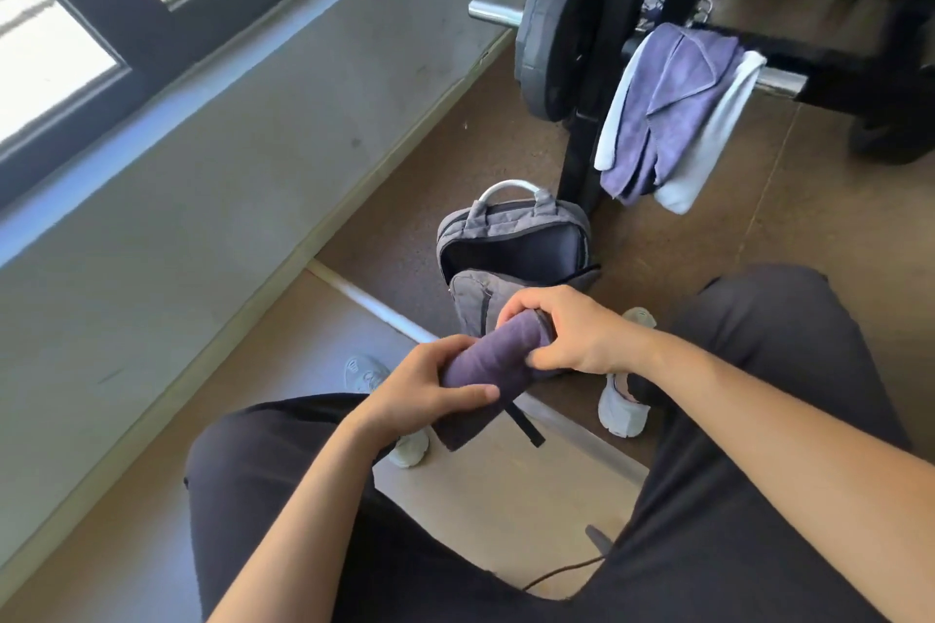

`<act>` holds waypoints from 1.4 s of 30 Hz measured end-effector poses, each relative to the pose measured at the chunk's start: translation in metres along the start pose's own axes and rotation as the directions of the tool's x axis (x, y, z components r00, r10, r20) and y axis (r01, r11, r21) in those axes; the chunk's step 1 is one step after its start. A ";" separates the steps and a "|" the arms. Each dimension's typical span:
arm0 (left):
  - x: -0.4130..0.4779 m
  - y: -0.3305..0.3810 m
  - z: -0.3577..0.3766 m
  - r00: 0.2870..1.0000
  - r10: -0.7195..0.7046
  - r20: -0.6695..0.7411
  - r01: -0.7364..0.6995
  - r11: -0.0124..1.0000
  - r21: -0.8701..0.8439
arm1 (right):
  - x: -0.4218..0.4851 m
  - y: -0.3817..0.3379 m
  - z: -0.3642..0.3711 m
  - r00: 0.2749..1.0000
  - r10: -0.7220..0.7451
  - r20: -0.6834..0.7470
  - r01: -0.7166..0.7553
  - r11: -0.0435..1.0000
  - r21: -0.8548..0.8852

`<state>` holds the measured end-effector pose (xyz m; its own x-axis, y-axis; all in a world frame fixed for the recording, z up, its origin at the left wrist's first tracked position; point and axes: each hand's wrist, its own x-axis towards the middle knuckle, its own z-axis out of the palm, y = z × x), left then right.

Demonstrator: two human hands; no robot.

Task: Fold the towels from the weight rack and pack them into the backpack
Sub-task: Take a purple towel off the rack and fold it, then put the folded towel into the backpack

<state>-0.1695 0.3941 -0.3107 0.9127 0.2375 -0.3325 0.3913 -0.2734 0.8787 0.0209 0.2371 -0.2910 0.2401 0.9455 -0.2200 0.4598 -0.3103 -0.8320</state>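
A rolled purple towel (493, 352) is held between both hands above my knees. My left hand (425, 387) grips its near end, with a loose flap hanging below. My right hand (566, 331) grips the far end. Just beyond the roll, a grey backpack (506, 248) stands on the floor with its main compartment unzipped and open. On the black weight rack (597, 66) at the upper right, another purple towel (673, 111) hangs over a bar on top of a white towel (708, 152).
A weight plate (551, 41) sits on a chrome peg left of the hanging towels. A grey wall with a dark window frame (152, 30) runs along the left. My legs in dark trousers and white shoes (622, 407) flank the backpack. A thin cable (561, 572) lies by my right leg.
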 end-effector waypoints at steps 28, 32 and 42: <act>0.205 -0.017 -0.057 0.939 0.344 0.014 -0.315 0.842 0.437 | 0.110 0.076 -0.092 0.964 0.242 -0.107 -0.264 0.873 -0.409; 0.238 -0.056 -0.060 0.939 0.342 0.038 -0.262 0.640 0.722 | 0.144 0.104 -0.107 0.944 0.248 -0.218 -0.301 0.917 -0.263; 0.255 -0.108 -0.054 0.972 0.224 0.074 -0.169 0.444 0.880 | 0.186 0.162 -0.013 0.875 0.325 -0.357 -0.341 0.940 0.020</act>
<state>0.0145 0.5339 -0.4716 0.9832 0.1008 -0.1520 0.1231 -0.9817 0.1452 0.1512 0.3617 -0.4596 0.6653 0.6916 -0.2812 0.3331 -0.6120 -0.7173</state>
